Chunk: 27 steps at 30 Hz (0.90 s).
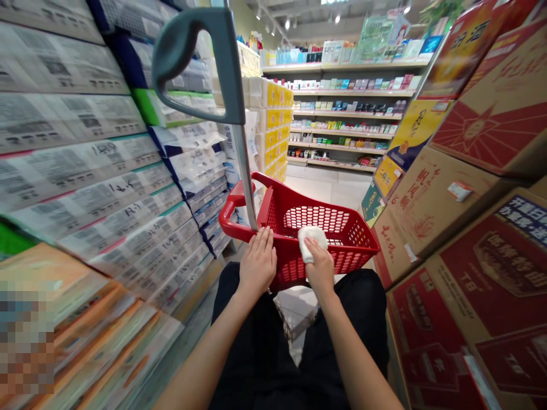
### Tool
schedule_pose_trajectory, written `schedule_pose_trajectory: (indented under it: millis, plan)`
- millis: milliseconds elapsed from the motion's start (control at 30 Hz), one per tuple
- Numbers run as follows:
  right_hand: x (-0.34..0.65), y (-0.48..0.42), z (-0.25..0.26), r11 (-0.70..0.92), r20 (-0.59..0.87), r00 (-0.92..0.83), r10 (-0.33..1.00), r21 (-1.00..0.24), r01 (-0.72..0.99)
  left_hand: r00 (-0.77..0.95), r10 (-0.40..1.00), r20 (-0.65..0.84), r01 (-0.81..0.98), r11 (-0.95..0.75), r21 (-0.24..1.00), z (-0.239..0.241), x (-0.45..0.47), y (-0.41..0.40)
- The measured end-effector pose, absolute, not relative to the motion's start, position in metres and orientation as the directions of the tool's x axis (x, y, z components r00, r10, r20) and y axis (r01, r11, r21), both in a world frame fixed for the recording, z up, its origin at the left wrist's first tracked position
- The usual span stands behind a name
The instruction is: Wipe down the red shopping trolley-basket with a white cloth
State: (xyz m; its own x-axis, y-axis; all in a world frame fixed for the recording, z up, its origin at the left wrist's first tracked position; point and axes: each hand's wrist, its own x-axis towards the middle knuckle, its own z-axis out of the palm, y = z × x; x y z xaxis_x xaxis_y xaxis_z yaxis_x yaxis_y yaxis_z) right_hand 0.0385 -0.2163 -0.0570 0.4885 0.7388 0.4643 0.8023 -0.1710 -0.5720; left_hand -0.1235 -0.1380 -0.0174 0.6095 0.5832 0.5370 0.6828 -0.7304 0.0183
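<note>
In front of my knees stands a red plastic shopping basket (294, 196) with perforated walls and a tall metal pole topped by a grey loop handle (237, 68). My left hand (258, 259) lies with its fingers stretched flat on the near left corner of the basket, close to the foot of the pole. A folded white cloth (314, 232) is under the fingers of my right hand (320, 265), which presses it against the near rim. The visible part of the basket's inside holds no goods. My palms' undersides are hidden.
Stacked paper packs (106, 171) rise close on the left, with orange packs (106, 319) below them. Cardboard cartons (448, 193) are piled close on the right. Beyond the basket, tiled floor (333, 185) leads to shelves (342, 117) of small boxed goods.
</note>
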Motion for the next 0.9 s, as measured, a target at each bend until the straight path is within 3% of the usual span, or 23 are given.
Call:
schedule_pose_trajectory:
  millis: [133,233,500,667,800,900]
  plan:
    - [-0.01,-0.183,-0.033,0.019,0.507,0.32,0.8,-0.554,0.832,0.619,0.582,0.527,0.681,-0.732,0.008,-0.018,-0.125,-0.137]
    - [-0.01,-0.185,-0.036,0.053,0.529,0.293,0.796,-0.544,0.838,0.617,0.584,0.528,0.684,-0.729,0.006,-0.017,-0.125,-0.138]
    - [0.085,-0.245,-0.082,-0.187,0.519,0.482,0.706,-0.52,0.833,0.599,0.588,0.543,0.674,-0.737,0.054,-0.019,-0.123,-0.141]
    - [0.071,-0.231,-0.065,-0.283,0.464,0.549,0.695,-0.526,0.802,0.592,0.587,0.553,0.669,-0.74,0.07,-0.021,-0.122,-0.139]
    - [0.012,-0.193,-0.034,-0.08,0.468,0.359,0.808,-0.516,0.853,0.599,0.592,0.539,0.68,-0.732,0.049,-0.022,-0.123,-0.137]
    - [-0.012,-0.18,-0.023,0.021,0.495,0.285,0.821,-0.525,0.851,0.619,0.581,0.529,0.675,-0.738,0.02,-0.021,-0.125,-0.137]
